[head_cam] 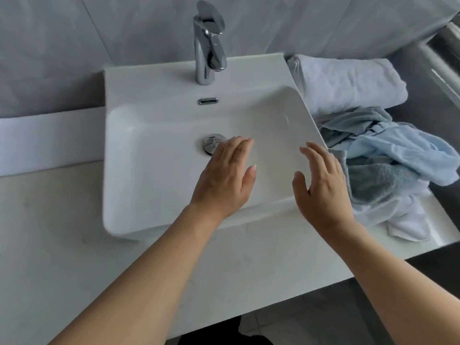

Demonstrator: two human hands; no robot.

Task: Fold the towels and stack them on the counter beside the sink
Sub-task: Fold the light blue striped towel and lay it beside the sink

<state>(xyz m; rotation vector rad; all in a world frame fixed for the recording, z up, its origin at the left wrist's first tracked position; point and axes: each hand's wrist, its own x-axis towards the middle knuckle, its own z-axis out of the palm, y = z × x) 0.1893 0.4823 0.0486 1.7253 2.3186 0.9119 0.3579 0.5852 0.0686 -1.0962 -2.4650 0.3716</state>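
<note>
A white basin sink sits on a pale counter. Right of the sink lies a crumpled heap of towels: a light blue towel, a grey-blue towel and a white towel. Behind the heap a folded white towel rests on the counter. My left hand hovers over the basin with fingers straight, holding nothing. My right hand is over the sink's right rim, fingers spread and empty, just left of the heap.
A chrome tap stands at the back of the sink, with a drain plug in the basin. A grey tiled wall runs behind. The counter's front edge drops to a dark floor.
</note>
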